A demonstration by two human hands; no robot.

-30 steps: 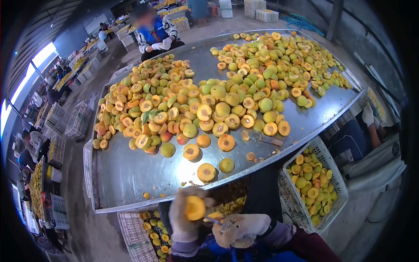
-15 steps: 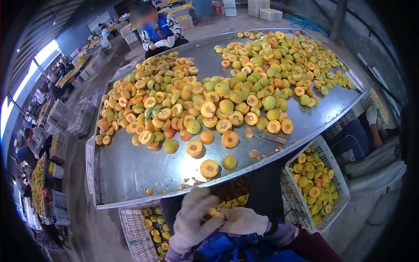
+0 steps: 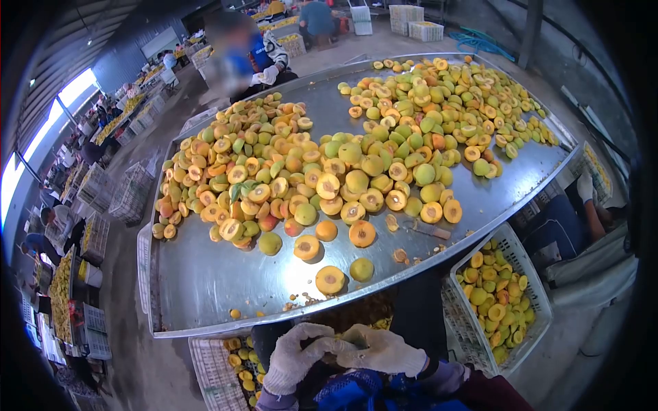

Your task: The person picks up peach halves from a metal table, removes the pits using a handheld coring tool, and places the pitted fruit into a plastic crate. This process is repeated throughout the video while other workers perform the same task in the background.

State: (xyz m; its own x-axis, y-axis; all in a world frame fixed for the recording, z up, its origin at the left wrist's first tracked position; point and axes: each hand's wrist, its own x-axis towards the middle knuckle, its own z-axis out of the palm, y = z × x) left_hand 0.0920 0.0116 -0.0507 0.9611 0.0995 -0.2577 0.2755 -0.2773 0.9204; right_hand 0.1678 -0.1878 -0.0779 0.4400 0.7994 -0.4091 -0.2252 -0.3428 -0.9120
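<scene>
My left hand (image 3: 295, 356) and my right hand (image 3: 385, 352), both in whitish knit gloves, meet over my lap just below the table's near edge. The fingers of both are curled inward and pressed together at the tips. Whatever lies between them is small and mostly hidden by the gloves, and I cannot make it out. Nearest to them on the metal table (image 3: 212, 281) are a cut yellow peach half (image 3: 330, 280) and a greenish peach (image 3: 361, 269). Behind these spreads a large heap of halved peaches (image 3: 356, 181), many with brown pit hollows facing up.
A crate of peach halves (image 3: 499, 301) stands right of my legs, another crate (image 3: 218, 373) at lower left. A small tool with a brownish handle (image 3: 432, 231) lies on the table among scraps. A co-worker (image 3: 264, 58) sits across; another person's leg (image 3: 558, 222) shows at right.
My left hand has lowered and turned, its fingers now closing in against my right hand. My right hand has curled more. The view has tilted slightly, so the table appears a little lower.
</scene>
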